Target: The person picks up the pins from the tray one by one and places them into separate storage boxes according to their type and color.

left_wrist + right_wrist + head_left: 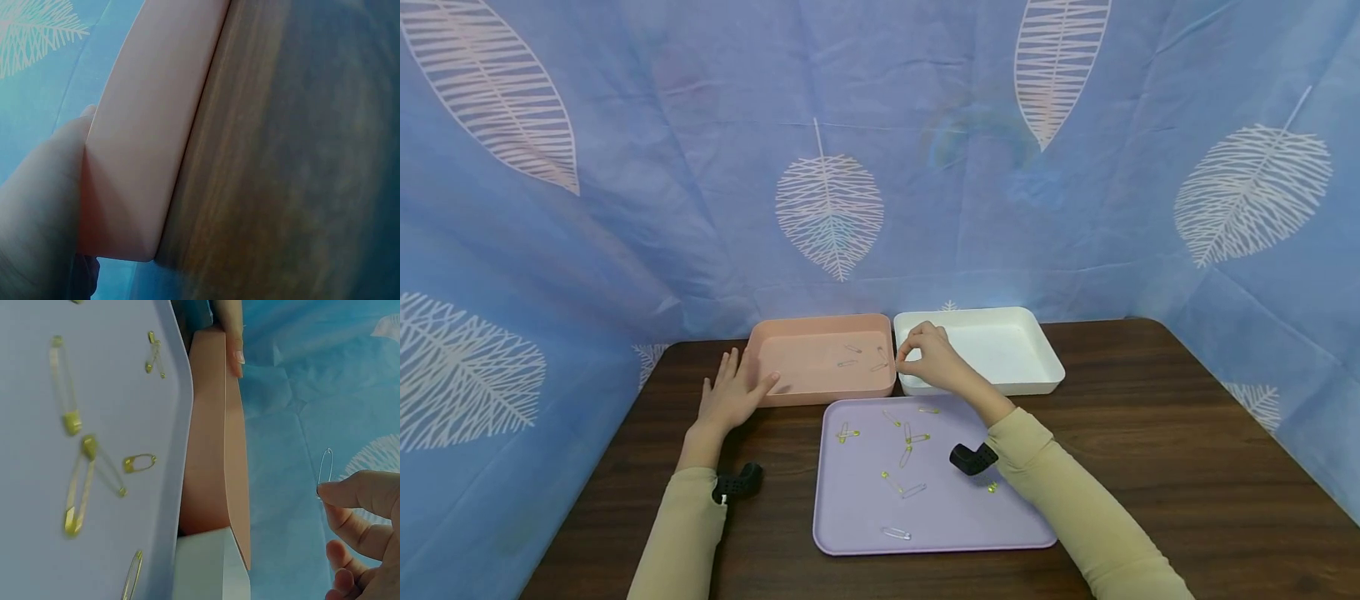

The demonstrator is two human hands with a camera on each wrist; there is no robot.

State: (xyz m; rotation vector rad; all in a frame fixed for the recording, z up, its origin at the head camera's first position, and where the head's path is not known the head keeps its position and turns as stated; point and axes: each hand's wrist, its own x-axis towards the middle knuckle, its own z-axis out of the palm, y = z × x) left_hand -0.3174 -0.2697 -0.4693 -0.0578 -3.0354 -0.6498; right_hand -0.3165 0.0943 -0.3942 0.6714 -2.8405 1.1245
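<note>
Between thumb and index finger, my right hand point(931, 357) pinches a silver safety pin point(325, 469), seen upright in the right wrist view. That hand is above the left end of the white tray point(1037, 385), near the pink tray point(790, 333). My left hand point(727, 402) lies with fingers spread at the left front corner of the pink tray, touching its rim. Several silver safety pins point(847, 363) lie in the right part of the pink tray. On the purple tray point(850, 521) are gold safety pins point(75, 487) and a few silver safety pins point(897, 533).
The pink and white trays stand side by side at the back of the dark wooden table point(1150, 450). In front of them sits the purple tray, partly under my right forearm. A blue leaf-patterned curtain point(715, 167) hangs behind the table.
</note>
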